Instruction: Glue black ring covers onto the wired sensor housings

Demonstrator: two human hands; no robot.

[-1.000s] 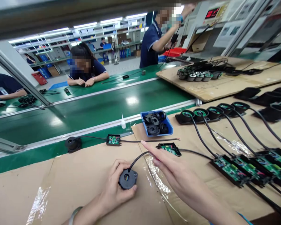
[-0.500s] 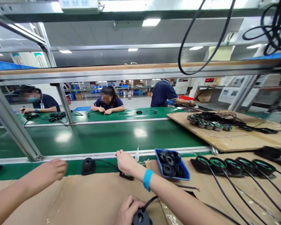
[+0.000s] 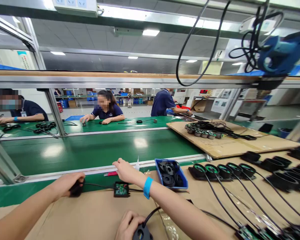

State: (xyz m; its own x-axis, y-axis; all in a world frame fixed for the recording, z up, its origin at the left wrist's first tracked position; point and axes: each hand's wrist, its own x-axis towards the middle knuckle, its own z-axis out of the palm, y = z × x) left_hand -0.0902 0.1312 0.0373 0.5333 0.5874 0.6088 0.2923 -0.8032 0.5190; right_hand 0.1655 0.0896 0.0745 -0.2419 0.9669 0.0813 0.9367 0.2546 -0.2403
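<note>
The left hand (image 3: 128,226) holds a black round plastic housing (image 3: 141,232) at the near desk (image 3: 90,216) edge. The right hand (image 3: 125,170) reaches to a red-handled tool (image 3: 111,173) by the green conveyor belt (image 3: 95,150); its grip cannot be judged.

The right hand (image 3: 125,170) has a bare forearm and a bright blue wristband (image 3: 147,187).
</note>
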